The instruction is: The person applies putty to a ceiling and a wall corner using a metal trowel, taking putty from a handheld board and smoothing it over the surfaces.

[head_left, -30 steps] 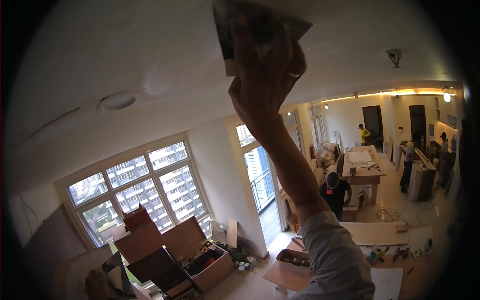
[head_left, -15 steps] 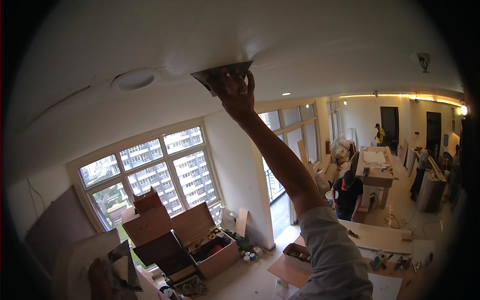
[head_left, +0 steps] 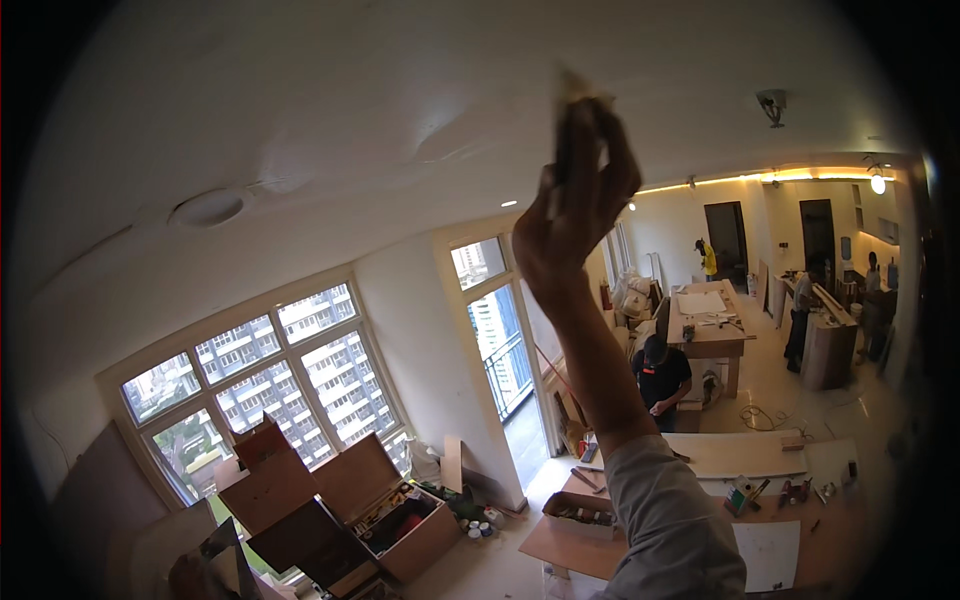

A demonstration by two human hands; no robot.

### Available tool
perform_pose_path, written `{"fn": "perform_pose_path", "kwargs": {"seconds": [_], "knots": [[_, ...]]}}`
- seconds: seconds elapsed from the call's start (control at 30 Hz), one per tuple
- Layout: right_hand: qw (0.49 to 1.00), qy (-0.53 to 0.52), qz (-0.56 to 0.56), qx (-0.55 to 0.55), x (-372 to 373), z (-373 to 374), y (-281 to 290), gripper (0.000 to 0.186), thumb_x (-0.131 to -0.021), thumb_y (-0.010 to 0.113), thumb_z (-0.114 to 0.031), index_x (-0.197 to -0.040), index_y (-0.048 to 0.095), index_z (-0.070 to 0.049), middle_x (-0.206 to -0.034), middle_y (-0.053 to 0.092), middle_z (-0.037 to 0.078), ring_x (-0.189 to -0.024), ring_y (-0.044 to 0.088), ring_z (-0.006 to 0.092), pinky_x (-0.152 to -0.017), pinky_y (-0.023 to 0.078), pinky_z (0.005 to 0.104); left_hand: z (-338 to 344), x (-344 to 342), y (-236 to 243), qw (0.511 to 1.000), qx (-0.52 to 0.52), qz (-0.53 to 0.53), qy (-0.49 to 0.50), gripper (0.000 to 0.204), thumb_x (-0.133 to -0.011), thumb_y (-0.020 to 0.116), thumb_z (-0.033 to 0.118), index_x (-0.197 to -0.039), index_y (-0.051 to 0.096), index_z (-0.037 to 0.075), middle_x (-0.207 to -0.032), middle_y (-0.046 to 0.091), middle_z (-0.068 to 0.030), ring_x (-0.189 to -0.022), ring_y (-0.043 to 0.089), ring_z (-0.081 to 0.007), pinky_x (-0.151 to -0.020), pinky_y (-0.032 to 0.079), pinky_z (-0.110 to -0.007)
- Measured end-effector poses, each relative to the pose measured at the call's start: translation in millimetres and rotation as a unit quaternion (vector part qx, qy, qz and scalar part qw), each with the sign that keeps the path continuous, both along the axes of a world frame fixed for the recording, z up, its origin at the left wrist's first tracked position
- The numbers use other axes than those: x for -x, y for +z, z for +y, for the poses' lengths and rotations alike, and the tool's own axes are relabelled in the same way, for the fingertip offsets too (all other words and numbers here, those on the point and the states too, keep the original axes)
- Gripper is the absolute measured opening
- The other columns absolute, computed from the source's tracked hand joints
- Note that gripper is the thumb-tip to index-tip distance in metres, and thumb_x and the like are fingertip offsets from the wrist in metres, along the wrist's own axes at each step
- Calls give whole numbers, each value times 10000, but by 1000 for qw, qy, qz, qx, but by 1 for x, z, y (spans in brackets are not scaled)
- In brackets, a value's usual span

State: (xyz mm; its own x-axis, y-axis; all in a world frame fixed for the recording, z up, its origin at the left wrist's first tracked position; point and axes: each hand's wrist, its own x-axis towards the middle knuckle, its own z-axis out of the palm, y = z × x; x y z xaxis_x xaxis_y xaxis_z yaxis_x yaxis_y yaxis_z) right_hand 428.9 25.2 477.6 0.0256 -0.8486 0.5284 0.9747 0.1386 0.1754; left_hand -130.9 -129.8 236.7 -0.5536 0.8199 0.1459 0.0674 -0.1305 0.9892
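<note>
Matt up high, shiny down low
The white ceiling [head_left: 340, 90] looks matt and smooth, with a rough patch [head_left: 455, 135]. The grey sleeve [head_left: 670, 510] is matt cloth. The open box [head_left: 428, 545] and the table [head_left: 712, 349] look like wood. The floor [head_left: 840, 422] is smooth and glossy. The window [head_left: 335, 372] has clear glass. The tool [head_left: 572, 88] in the right hand [head_left: 578, 205] is too blurry to tell.

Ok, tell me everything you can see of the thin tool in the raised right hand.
The thin tool is gripped by the right hand, raised toward the ceiling. It looks flat, turned nearly edge-on and pointing upward, pale at the tip, darker lower down. Blur hides its material; I can't tell whether it touches the ceiling.
</note>
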Motion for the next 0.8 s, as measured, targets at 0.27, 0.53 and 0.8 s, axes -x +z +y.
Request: {"fn": "perform_pose_path", "kwargs": {"seconds": [0.27,0.53,0.8], "knots": [[986,-117,70,-100,-56,-60,63,497,-1112,376,-325,-1522,460,-57,-1483,404,212,-1270,386,381,-1015,345,512,-14,-36,24,997,-27,-56,-45,197,-1055,517,245,-1082,644,96,-986,621,-25,-882,614,-152,-716,525,-308],[990,-105,9,98,-15,27,12,539,-862,640,-53,-1381,634,-195,-1395,518,127,-1265,412,336,-1052,348,479,-23,-43,25,998,-22,-29,-41,215,-1057,516,238,-1111,634,68,-965,597,-32,-871,604,-161,-727,537,-318],[996,-34,2,-86,-55,-78,33,506,-949,622,-193,-1451,568,-158,-1405,509,161,-1199,457,337,-1026,342,470,-16,-40,23,997,-13,-53,-45,212,-1055,499,223,-1123,625,67,-985,598,-37,-880,607,-174,-755,542,-325]]}}
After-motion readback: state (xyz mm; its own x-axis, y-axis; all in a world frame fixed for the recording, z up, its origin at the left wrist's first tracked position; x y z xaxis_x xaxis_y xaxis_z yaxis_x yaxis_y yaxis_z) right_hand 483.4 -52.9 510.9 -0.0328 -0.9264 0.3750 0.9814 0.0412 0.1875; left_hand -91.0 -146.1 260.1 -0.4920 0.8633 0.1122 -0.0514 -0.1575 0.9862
